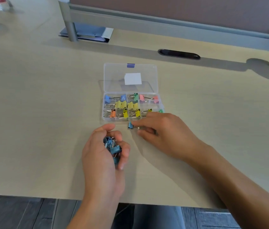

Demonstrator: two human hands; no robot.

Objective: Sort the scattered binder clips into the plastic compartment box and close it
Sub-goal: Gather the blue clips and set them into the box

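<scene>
Near the desk's front edge, the left hand [103,151] cupped several blue binder clips [112,147] loosely enough to spill, while the right hand [160,131] pinched one blue clip [130,125] beside the open compartment box [131,119].

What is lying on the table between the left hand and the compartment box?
Nothing: in the head view, only bare table separates the left hand, which holds blue clips, from the compartment box.
</scene>
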